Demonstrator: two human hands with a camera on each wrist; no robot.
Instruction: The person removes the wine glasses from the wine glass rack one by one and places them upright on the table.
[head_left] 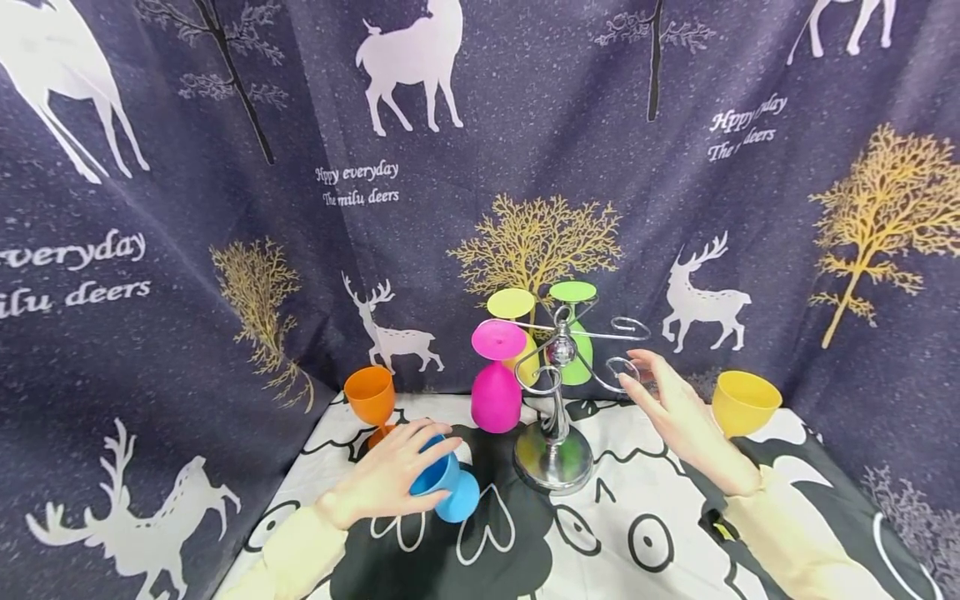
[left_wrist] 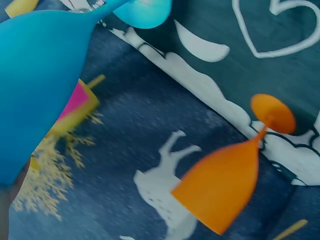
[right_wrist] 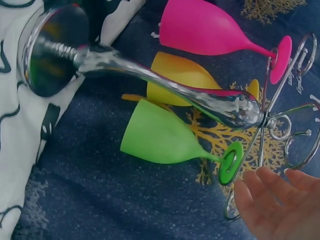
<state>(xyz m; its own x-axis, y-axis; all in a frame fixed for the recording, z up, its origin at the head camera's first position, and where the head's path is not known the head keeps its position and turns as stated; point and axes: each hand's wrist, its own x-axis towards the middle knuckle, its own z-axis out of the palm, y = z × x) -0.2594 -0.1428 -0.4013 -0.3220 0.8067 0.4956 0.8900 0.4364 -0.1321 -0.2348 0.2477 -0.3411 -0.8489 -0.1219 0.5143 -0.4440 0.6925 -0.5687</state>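
My left hand [head_left: 390, 471] grips a blue goblet [head_left: 442, 479] by its bowl, tilted, with its round foot towards the lower right. In the left wrist view the blue goblet [left_wrist: 40, 75] fills the upper left. A chrome goblet rack [head_left: 556, 421] with curled wire arms stands to the right. Pink [head_left: 497, 398], yellow [head_left: 527, 360] and green [head_left: 576, 354] goblets hang upside down from it by their feet. At a bare curled arm on the rack's right side is my right hand [head_left: 682, 417], fingers fairly straight; fingertips [right_wrist: 262, 175] seem to touch the wire.
An orange goblet [head_left: 371, 396] stands upright behind my left hand. Beyond my right forearm is another yellow goblet [head_left: 744, 404], its lower part hidden. A patterned cloth [head_left: 622, 517] covers the table, and dark deer-print curtains [head_left: 420, 250] enclose the back and sides.
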